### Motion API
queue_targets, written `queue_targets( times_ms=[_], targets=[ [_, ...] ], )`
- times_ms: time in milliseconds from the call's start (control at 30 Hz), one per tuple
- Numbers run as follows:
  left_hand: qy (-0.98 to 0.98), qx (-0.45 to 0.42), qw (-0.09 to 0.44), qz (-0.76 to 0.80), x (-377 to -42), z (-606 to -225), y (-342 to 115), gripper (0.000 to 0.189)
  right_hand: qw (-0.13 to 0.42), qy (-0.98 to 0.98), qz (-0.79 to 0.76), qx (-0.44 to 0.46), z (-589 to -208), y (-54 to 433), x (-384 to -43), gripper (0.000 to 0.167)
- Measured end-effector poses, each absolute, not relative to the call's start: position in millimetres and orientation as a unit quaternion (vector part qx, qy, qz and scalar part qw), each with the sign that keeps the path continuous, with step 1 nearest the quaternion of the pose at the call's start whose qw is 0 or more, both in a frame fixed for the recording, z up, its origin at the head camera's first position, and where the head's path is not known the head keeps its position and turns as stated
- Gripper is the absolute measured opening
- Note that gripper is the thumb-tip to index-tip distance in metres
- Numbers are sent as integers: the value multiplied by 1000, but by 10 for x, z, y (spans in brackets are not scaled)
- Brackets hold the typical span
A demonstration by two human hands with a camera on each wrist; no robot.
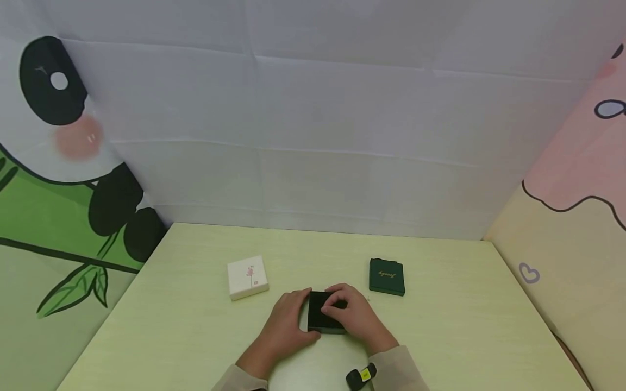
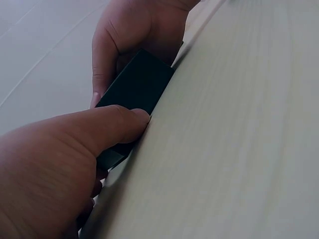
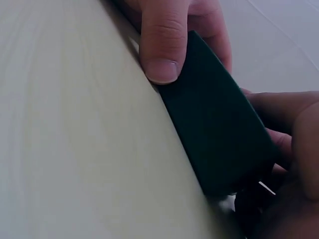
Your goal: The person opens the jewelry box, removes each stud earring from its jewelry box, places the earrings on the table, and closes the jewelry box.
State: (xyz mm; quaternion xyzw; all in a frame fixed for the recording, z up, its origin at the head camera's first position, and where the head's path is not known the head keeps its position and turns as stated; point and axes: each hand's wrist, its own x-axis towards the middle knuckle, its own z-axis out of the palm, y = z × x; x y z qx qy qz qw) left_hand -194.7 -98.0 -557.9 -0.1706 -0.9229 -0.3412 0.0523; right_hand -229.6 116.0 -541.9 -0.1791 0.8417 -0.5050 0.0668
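Dark green box (image 1: 319,320) on near part of tabletop (image 1: 171,336), about midway between left and right edges. Left hand (image 1: 286,328) grips box's left end, thumb against near side. Right hand (image 1: 358,317) over box's right part, thumb and index tips brought together; cannot tell if anything pinched between. Farther back, toward far edge: white box (image 1: 246,274) with pink flower, left; green case (image 1: 387,276) with gold lettering, right.

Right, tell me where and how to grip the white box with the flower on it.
Probably best to pinch the white box across opposite side walls, coming from above: it lies flat on the table, flower upward, and nothing stands against its sides.
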Motion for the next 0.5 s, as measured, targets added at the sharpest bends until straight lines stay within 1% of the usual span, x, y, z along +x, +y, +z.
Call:
queue_targets(
  times_ms=[233,500],
  targets=[
    [-922,-172,51,-343,-1946,-5580,-978,92,70,844,-501,-175,-5363,1232,-2299,14],
    [-923,-169,57,-341,-1948,-5605,-983,93,43,854,-494,-158,-5316,1368,-2342,14]
  ],
)
